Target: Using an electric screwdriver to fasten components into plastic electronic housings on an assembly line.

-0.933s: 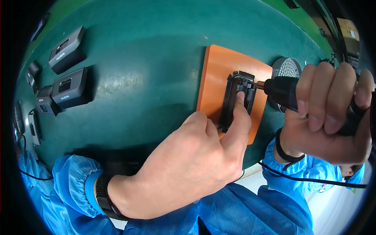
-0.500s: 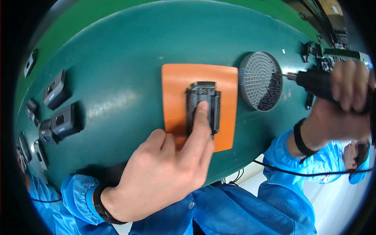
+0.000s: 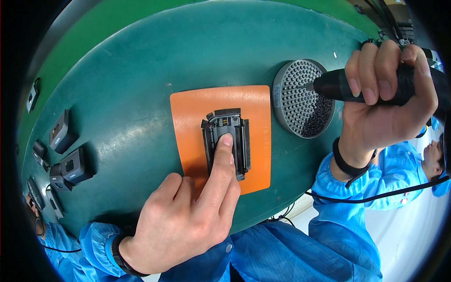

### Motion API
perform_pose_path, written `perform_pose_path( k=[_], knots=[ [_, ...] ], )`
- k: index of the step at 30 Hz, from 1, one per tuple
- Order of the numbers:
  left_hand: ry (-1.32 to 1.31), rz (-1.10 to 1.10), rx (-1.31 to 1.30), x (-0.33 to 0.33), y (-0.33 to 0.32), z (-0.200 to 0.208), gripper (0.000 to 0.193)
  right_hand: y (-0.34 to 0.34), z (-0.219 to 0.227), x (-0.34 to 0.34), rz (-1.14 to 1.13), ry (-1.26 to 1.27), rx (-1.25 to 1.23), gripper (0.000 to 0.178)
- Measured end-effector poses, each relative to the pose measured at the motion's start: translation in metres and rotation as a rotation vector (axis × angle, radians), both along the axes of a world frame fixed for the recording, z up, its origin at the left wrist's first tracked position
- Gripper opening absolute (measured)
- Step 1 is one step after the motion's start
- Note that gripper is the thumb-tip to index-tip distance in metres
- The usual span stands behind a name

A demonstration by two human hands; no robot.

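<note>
My left hand point(image 3: 188, 207) lies over a black plastic housing point(image 3: 242, 145) on an orange mat point(image 3: 256, 103). Its index fingertip presses on the middle of the housing, steadying it; the thumb is hidden. Small gold contacts show near the housing's far end. In my right hand point(image 3: 383, 98), the fingers wrap round a black electric screwdriver point(image 3: 336, 84), held nearly level. Its bit points at a round grey screw tray point(image 3: 282, 110) and reaches over the dimpled surface. Dark screws point(image 3: 319, 115) crowd the tray's near right part. Whether a screw is on the bit cannot be made out.
Several dark grey device cases point(image 3: 75, 164) stand on the green table point(image 3: 127, 89) at the left. A black cable point(image 3: 376, 197) runs past my right forearm. Another person in blue point(image 3: 399, 169) is at the right; a further blue sleeve point(image 3: 61, 244) shows at lower left.
The screwdriver bit has gone from the tray's right edge to nearer its middle. My right hand has come left and is sharper. The mat and housing appear slightly further left and nearer.
</note>
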State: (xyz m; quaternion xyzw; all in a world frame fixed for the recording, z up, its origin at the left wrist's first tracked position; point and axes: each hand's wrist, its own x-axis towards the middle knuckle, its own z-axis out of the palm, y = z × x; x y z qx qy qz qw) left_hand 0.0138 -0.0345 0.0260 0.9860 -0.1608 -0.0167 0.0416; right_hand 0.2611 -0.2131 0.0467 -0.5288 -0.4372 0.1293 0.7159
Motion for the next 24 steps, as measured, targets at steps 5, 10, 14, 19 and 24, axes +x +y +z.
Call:
perform_pose_path(
  k=[5,10,14,19,24],
  knots=[
    [0.017,0.019,-0.010,-0.002,0.001,-0.002,0.047,0.012,-0.009,-0.006,0.003,-0.003,0.017,0.029],
    [-0.009,-0.012,-0.010,-0.001,0.002,-0.002,0.045,0.013,-0.008,-0.015,-0.083,0.014,0.027,0.027],
    [0.019,0.024,-0.045,-0.009,0.005,-0.001,0.047,0.023,-0.012,-0.020,-0.192,0.070,0.053,0.027],
    [0.070,0.043,-0.183,0.000,0.019,0.000,0.053,-0.020,0.046,-0.024,-0.010,0.144,0.065,0.019],
    [0.123,0.089,-0.250,0.001,0.026,-0.002,0.051,-0.006,0.054,-0.039,0.327,0.101,-0.057,0.044]
  ],
)
